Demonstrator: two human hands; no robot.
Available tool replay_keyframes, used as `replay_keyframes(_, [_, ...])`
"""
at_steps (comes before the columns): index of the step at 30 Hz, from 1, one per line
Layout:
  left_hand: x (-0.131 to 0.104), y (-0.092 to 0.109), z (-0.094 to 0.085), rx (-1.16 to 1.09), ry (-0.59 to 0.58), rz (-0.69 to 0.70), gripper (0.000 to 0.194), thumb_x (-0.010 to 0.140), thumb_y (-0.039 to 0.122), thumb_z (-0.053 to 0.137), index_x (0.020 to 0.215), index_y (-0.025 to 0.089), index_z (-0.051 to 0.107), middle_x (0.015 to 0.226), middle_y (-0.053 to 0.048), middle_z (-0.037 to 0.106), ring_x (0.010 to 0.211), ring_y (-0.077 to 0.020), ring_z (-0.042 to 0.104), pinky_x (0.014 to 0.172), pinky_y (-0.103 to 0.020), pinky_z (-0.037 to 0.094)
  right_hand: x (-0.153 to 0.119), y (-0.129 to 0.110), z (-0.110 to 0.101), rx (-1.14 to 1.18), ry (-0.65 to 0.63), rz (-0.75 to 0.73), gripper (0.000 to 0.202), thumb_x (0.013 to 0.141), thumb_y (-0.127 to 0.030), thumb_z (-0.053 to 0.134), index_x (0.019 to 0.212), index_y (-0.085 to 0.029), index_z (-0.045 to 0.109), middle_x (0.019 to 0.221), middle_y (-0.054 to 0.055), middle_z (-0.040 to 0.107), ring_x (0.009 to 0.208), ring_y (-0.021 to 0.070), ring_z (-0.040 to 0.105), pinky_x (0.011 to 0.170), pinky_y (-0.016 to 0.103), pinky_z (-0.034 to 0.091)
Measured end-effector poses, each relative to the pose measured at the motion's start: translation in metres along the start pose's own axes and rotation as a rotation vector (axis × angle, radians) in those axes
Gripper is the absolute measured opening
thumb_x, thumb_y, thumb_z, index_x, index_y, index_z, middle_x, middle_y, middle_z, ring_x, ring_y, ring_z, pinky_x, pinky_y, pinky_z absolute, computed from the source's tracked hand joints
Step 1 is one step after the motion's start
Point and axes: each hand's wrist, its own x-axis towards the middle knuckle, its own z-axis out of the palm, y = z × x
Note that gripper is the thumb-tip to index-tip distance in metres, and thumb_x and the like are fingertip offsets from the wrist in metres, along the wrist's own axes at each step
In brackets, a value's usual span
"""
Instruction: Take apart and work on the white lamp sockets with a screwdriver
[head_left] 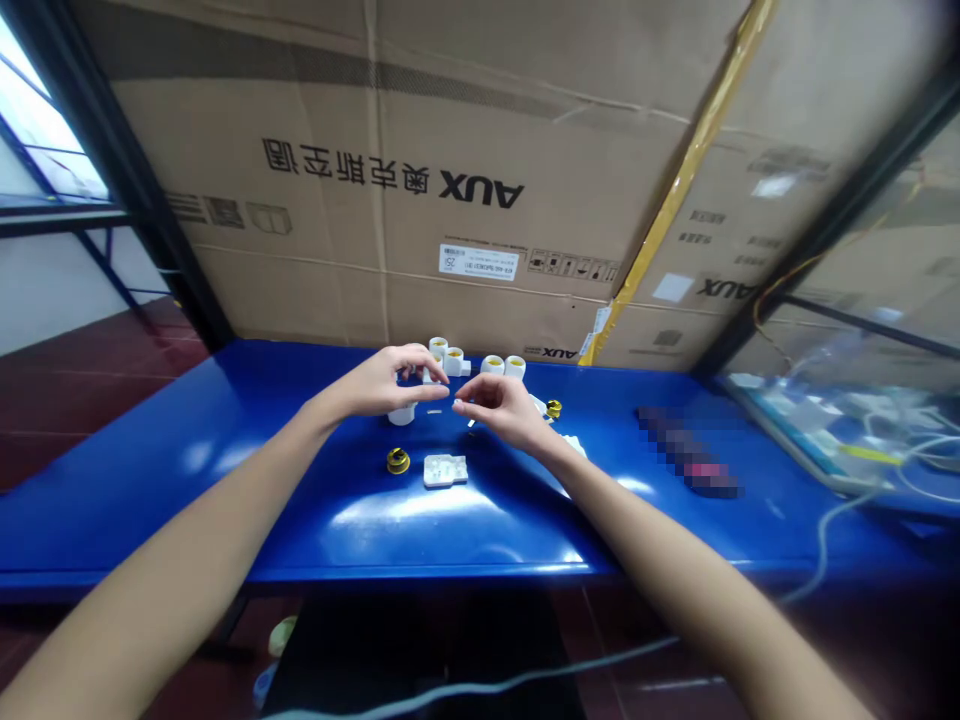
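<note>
My left hand (pixel 401 380) hovers above the middle of the blue table, thumb stretched out and fingers curved a little apart from it; nothing shows between them. Facing it, my right hand (pixel 501 408) has thumb and forefinger brought together in a pinch. Whatever sits at those fingertips is too small to make out. Below the hands lie a flat white plastic piece (pixel 445 470) and a yellow-and-black round part (pixel 398 460). A white round part (pixel 402 413) stands under my left hand, partly hidden. Thin small strips (pixel 434 411) lie between the hands.
Several white cylindrical parts with yellow insides (pixel 493 366) stand along the back. Another yellow round part (pixel 553 409) lies beyond my right hand. A large cardboard box (pixel 337 250) walls off the rear. At right are a pixelated dark object (pixel 686 455) and a cluttered tray (pixel 795 440) with cables.
</note>
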Motion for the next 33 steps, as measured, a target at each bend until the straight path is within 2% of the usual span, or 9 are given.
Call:
replay_keyframes(4, [0.003,0.009,0.015,-0.308,-0.11,-0.016,0.037,0.085,0.05,0.087,0.105,0.02,0.081,0.1,-0.009,0.081,0.092,-0.0247,0.074,0.085,-0.039,0.058,-0.004,-0.01,0.006,0.02,0.046,-0.059,0.038,0.088,-0.059,0.084,0.091,-0.024,0.073,0.083,0.004,0.07,0.072,0.0187,0.057,0.068,0.034,0.049])
replay_keyframes(7, [0.003,0.008,0.021,-0.478,-0.097,-0.088,0.039,0.08,0.048,0.093,0.099,0.019,0.077,0.092,-0.007,0.081,0.079,-0.0208,0.073,0.079,-0.037,0.06,-0.007,-0.013,0.013,0.008,0.085,-0.096,0.036,0.089,-0.058,0.083,0.091,-0.025,0.07,0.081,0.003,0.068,0.071,0.0189,0.056,0.068,0.034,0.048])
replay_keyframes(11, [0.004,0.002,0.02,-0.537,0.026,-0.143,0.04,0.074,0.045,0.098,0.095,0.017,0.079,0.091,-0.007,0.08,0.082,-0.021,0.075,0.082,-0.036,0.061,-0.007,-0.004,0.02,-0.03,0.118,-0.096,0.03,0.097,-0.048,0.078,0.115,-0.027,0.065,0.092,0.003,0.068,0.072,0.0184,0.057,0.068,0.034,0.051])
replay_keyframes(14, [0.006,-0.002,0.015,-0.581,0.186,-0.141,0.046,0.07,0.041,0.102,0.104,0.017,0.082,0.1,-0.009,0.083,0.093,-0.0235,0.077,0.091,-0.039,0.062,-0.001,0.007,0.023,-0.247,0.161,-0.095,0.039,0.103,-0.034,0.069,0.138,-0.023,0.056,0.114,0.008,0.066,0.088,0.0207,0.063,0.08,0.037,0.056])
replay_keyframes(17, [0.007,-0.003,0.011,-0.608,0.239,-0.137,0.049,0.072,0.042,0.102,0.11,0.017,0.085,0.109,-0.011,0.084,0.1,-0.0239,0.078,0.098,-0.04,0.062,0.007,0.012,0.027,-0.681,0.016,-0.13,0.032,0.105,-0.025,0.067,0.136,-0.02,0.067,0.13,0.015,0.063,0.117,0.0291,0.061,0.101,0.047,0.05])
replay_keyframes(20, [0.008,-0.004,0.012,-0.656,0.243,-0.167,0.045,0.072,0.048,0.101,0.1,0.016,0.087,0.099,-0.01,0.084,0.09,-0.0211,0.076,0.095,-0.039,0.062,0.014,0.012,0.032,-0.933,-0.153,-0.143,0.029,0.11,-0.031,0.063,0.134,-0.021,0.077,0.134,0.016,0.065,0.124,0.0337,0.054,0.103,0.05,0.043])
replay_keyframes(26, [0.009,-0.006,0.019,-0.797,0.289,-0.182,0.046,0.068,0.048,0.104,0.093,0.014,0.087,0.089,-0.008,0.082,0.077,-0.0165,0.071,0.082,-0.033,0.06,0.018,0.01,0.033,-0.918,-0.211,-0.078,0.013,0.105,-0.016,0.067,0.103,-0.017,0.081,0.117,0.012,0.072,0.117,0.0289,0.057,0.094,0.043,0.038])
replay_keyframes(29, [0.008,-0.006,0.02,-0.861,0.275,-0.224,0.043,0.069,0.043,0.104,0.097,0.014,0.088,0.097,-0.01,0.083,0.088,-0.0186,0.075,0.091,-0.034,0.061,0.015,0.011,0.031,-0.978,-0.24,-0.054,0.008,0.104,-0.016,0.066,0.104,-0.015,0.074,0.119,0.014,0.071,0.117,0.0305,0.058,0.092,0.043,0.041])
replay_keyframes(33, [0.008,-0.008,0.022,-0.961,0.292,-0.285,0.042,0.064,0.031,0.107,0.097,0.014,0.088,0.097,-0.009,0.084,0.094,-0.0187,0.078,0.099,-0.032,0.061,0.012,0.009,0.033,-1.177,-0.323,-0.173,0.019,0.101,-0.005,0.055,0.114,-0.012,0.069,0.123,0.019,0.07,0.111,0.0329,0.061,0.091,0.045,0.045])
